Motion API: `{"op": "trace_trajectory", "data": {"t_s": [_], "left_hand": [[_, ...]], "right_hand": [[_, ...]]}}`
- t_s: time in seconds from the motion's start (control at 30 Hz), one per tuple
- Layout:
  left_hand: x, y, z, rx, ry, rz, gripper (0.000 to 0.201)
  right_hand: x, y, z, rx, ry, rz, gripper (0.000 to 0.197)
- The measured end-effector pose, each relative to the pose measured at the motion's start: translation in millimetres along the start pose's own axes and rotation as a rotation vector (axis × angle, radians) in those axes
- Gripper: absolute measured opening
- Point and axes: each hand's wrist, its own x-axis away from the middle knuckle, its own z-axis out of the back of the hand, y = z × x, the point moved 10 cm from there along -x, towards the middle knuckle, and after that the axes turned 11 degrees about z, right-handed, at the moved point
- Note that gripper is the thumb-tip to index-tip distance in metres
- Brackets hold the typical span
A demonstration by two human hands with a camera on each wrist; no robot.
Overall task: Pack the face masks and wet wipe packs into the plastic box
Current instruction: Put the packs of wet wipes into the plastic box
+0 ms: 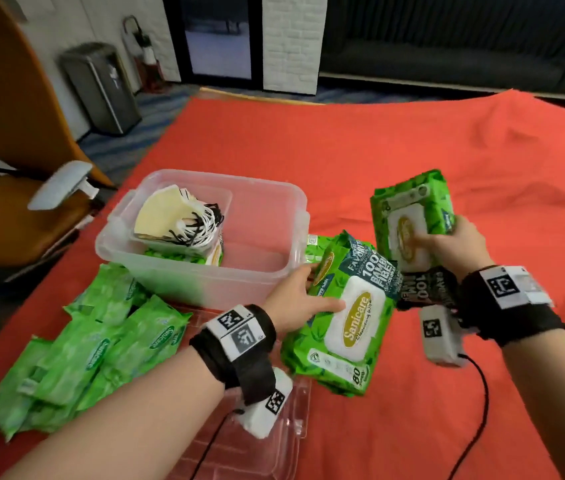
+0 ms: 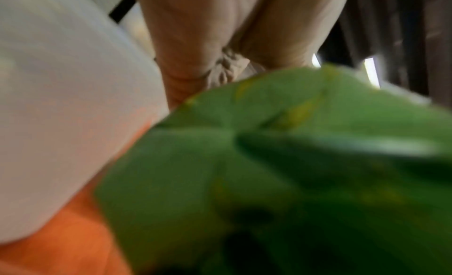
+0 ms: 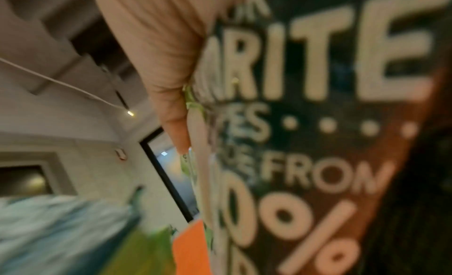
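Nearest the camera, a clear lid [image 1: 256, 441] lies flat on the red-covered table [image 1: 412, 150], partly under the left forearm. Just beyond it, the left hand [image 1: 294, 303] rests with fingers spread on a large green wipe pack [image 1: 346, 317] lying beside the plastic box [image 1: 274, 271]; whether it grips yet cannot be told. The right hand [image 1: 454, 251] curls round a second large pack [image 1: 412, 220], lifted clear of the table. Face masks [image 1: 170, 220] already sit in the box on one pack, with its right half free. Small wipe packs [image 1: 101, 344] wait in a heap to its left. Judging by this, loading the large packs is in hand; next, the raised pack needs carrying over the rim and laying flat.
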Motion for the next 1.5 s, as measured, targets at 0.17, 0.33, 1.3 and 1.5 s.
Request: {"op": "trace_trajectory", "data": {"t_s": [0.17,0.33,1.3,1.5], "left_hand": [[51,39,97,0.223,0.128,-0.164,0.033],[83,31,223,0.322,0.516,-0.218,0.024],[43,-42,357,0.354,0.697,0.037,0.041],[44,-42,355,0.364,0.690,0.062,0.034]], "right_hand": [[-26,-160,5,-0.037,-0.048,0.452,0.063],[2,-280,-97,0.420,-0.364,0.924,0.060],[73,-202,-321,1.648,-1.313,1.366,0.049],[77,-180,-349,1.612,-1.375,1.302,0.042]]}}
